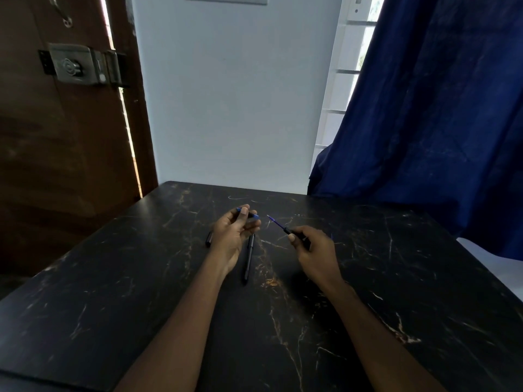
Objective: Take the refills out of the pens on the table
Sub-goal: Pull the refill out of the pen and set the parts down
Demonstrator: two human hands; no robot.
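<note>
- Over the black pen (249, 260), our left hand (236, 234) pinches a blue-ended piece (252, 215) (mostly hidden).
- Right of that pen, our right hand (312, 248) pinches a blue-tipped refill (276, 222).

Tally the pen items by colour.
Blue-marked: 2, the blue-ended piece in the left hand and the pointed piece in the right hand.
Black: 2, the long pen and the short piece, both on the table.
Total: 4.

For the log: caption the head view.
Left hand holds a barrel, right hand the pointed part; another pen lies on the table.
</note>
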